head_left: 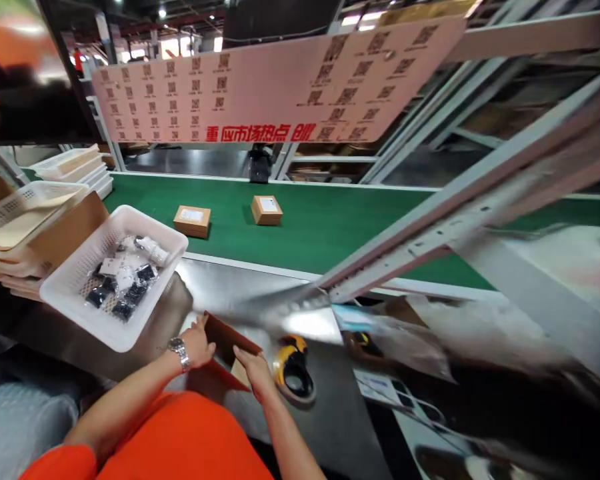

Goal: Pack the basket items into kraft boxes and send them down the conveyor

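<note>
Close to my body, an open brown cardboard box (226, 341) rests on the metal worktop. My left hand (199, 341), with a watch on the wrist, grips the box's left side. On the opposite side my right hand (254, 371) holds the box edge, thumb along the rim. Part of the box is hidden by my hands and my orange shirt. A yellow and black tape dispenser (294, 371) lies just right of my right hand. To the left stands a white plastic basket (123, 343) with several small bagged items, black and white.
Behind the worktop (230, 283) runs a green conveyor belt (330, 220) carrying two small labelled cartons, a left carton (193, 221) and a right carton (267, 210). A slanted metal post (405, 247) crosses on the right. Stacked trays (30, 207) stand far left; a pink code board (275, 87) hangs above.
</note>
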{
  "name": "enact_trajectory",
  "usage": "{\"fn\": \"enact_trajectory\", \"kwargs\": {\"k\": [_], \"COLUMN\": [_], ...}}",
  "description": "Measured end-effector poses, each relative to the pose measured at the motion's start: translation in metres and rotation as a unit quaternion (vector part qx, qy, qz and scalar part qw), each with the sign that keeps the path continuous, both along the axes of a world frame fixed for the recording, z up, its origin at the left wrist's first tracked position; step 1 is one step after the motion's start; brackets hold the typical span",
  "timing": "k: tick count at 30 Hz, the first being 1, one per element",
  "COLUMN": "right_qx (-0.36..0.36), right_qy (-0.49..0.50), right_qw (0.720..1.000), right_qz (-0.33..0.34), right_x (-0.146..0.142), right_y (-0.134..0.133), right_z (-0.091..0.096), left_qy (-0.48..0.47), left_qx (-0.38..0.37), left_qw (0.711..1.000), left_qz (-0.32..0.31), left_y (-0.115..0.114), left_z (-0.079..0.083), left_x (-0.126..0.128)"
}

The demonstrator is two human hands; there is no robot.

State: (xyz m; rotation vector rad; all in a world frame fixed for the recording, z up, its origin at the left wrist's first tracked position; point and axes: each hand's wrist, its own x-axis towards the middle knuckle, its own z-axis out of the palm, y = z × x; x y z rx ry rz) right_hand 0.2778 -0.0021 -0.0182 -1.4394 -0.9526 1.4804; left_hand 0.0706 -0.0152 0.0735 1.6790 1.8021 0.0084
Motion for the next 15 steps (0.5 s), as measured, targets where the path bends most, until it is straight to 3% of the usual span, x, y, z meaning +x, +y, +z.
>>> {"fn": "enact_trajectory", "kwargs": {"k": [3, 7, 12, 15], "right_qx": [-0.028, -0.026, -0.069, -0.099], "right_qy": [0.004, -0.016, 0.007, 0.063], "right_qw": [0.999, 0.999, 0.997, 0.992], "right_qz": [-0.036, -0.037, 0.022, 0.039], "right_x": [-0.007, -0.006, -0.001, 0.002], "right_y": [0.0, -0.005, -0.007, -0.009], "right_z": [-0.002, -0.002, 0.011, 0.017], "left_qy": [-0.04, -0.038, 0.007, -0.059], "left_qx": [0.005, -0.019, 0.039, 0.042], "left_qw": [0.998, 0.993, 0.997, 0.997], "left_qz": [-0.056, -0.112, -0.063, -0.001], "left_y": [-0.018, -0.03, -0.007, 0.005], "left_z": [0.005, -0.003, -0.017, -0.031], "left_x": [-0.014, -0.017, -0.001, -0.004]}}
